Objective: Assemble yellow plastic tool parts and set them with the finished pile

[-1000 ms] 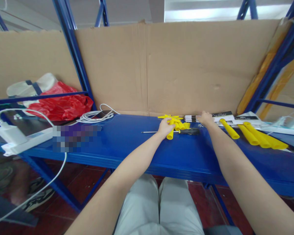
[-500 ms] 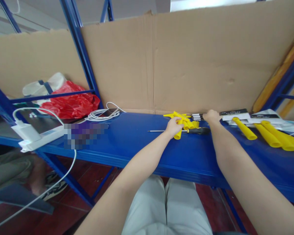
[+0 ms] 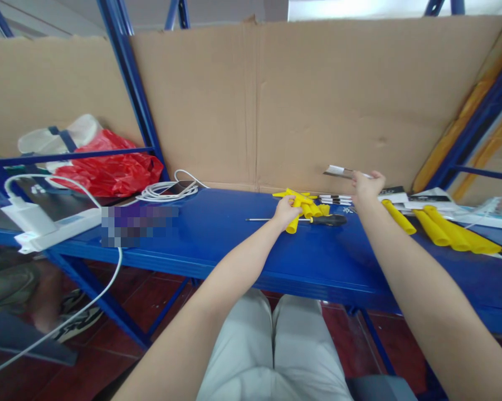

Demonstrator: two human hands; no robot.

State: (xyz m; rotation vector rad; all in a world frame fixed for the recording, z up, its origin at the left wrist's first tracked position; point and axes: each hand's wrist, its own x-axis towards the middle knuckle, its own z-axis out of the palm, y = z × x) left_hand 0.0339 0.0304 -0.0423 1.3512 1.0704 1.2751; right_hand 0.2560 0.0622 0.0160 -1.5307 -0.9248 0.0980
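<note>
My left hand (image 3: 286, 213) is closed around a yellow tapered plastic tube (image 3: 292, 225), beside a pile of similar yellow tubes (image 3: 311, 207). Raised above the shelf, my right hand (image 3: 368, 186) pinches a slim flat piece with a white band and a dark end (image 3: 336, 170), its end pointing left. Several like pieces with white bands (image 3: 333, 199) lie below it against the cardboard. A screwdriver (image 3: 330, 220) with a black handle lies in front of the pile, its shaft passing behind the held tube. Small metallic bits (image 3: 348, 210) are near the banded pieces.
More yellow tubes (image 3: 440, 228) lie at the right by black-and-white packets (image 3: 432, 199). Cardboard (image 3: 317, 100) backs the blue shelf (image 3: 217, 228). At left are a coiled white cable (image 3: 167, 191), a power strip (image 3: 58, 231) and a red bag (image 3: 112, 167). Another person's leg (image 3: 45, 289) shows lower left.
My right hand has lifted from the shelf with the slim banded piece in its fingers. My left hand stays on the yellow tube. The view has shifted slightly.
</note>
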